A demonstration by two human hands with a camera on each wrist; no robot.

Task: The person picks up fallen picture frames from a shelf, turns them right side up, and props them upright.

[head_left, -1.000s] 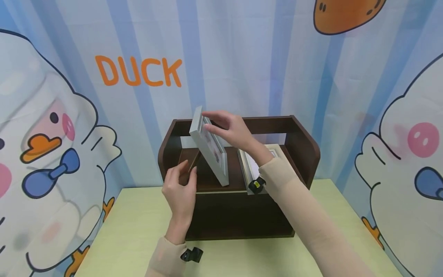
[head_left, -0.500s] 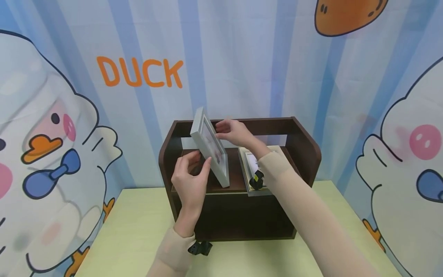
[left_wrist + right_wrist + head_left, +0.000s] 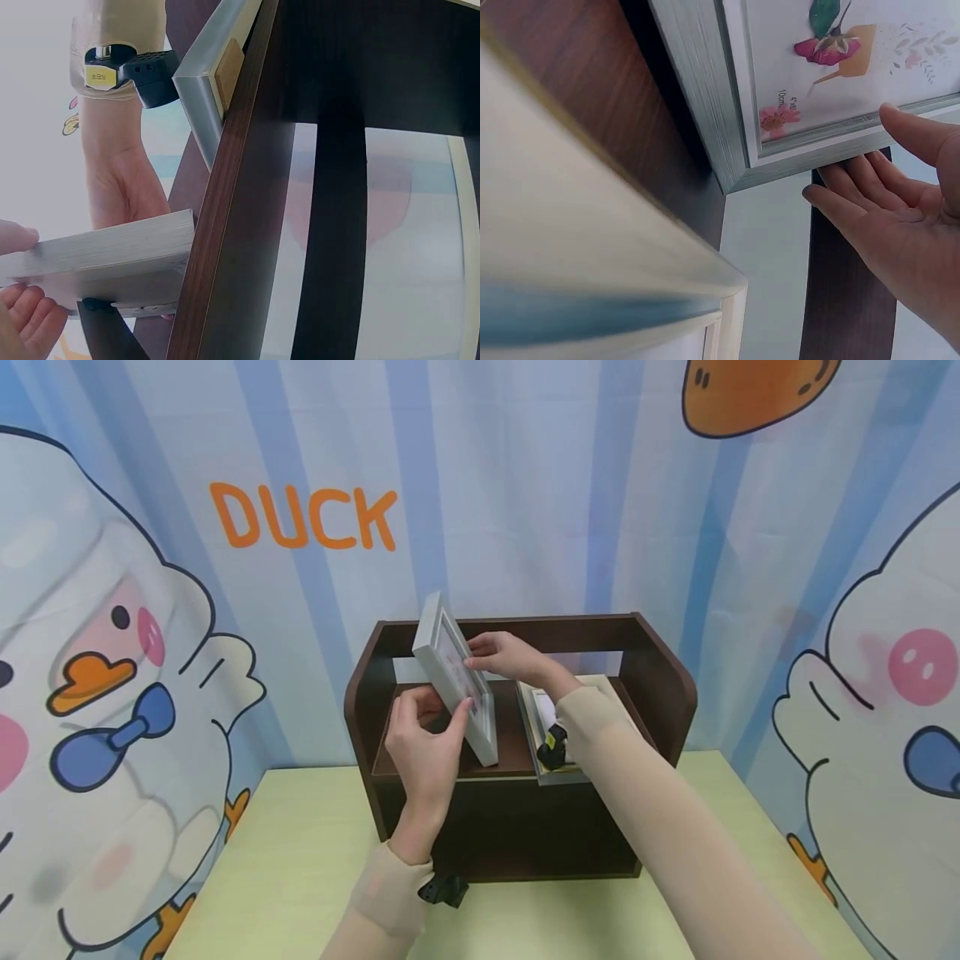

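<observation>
A silver-grey picture frame (image 3: 442, 647) stands tilted on the upper board of a dark brown shelf (image 3: 663, 685). My left hand (image 3: 426, 743) holds its near edge, thumb on the front and fingers behind, as the left wrist view also shows. At the far edge, my right hand (image 3: 517, 660) has its thumb over the frame's front border and its fingers behind. Dried flowers show behind the frame's glass in the right wrist view. Nearest my right wrist, more picture frames (image 3: 603, 689) lie stacked, partly hidden by the sleeve.
The shelf stands on a pale yellow-green table (image 3: 300, 843), its side panels and back rail rising around the upper board. The lower compartment (image 3: 540, 831) is dark. A duck-print curtain (image 3: 525, 485) hangs behind. The stacked frames jut past the shelf's front edge.
My left hand has moved right from beside the frame onto its near edge. My right hand has come down from the frame's top to its far edge. The frame keeps nearly the same tilt.
</observation>
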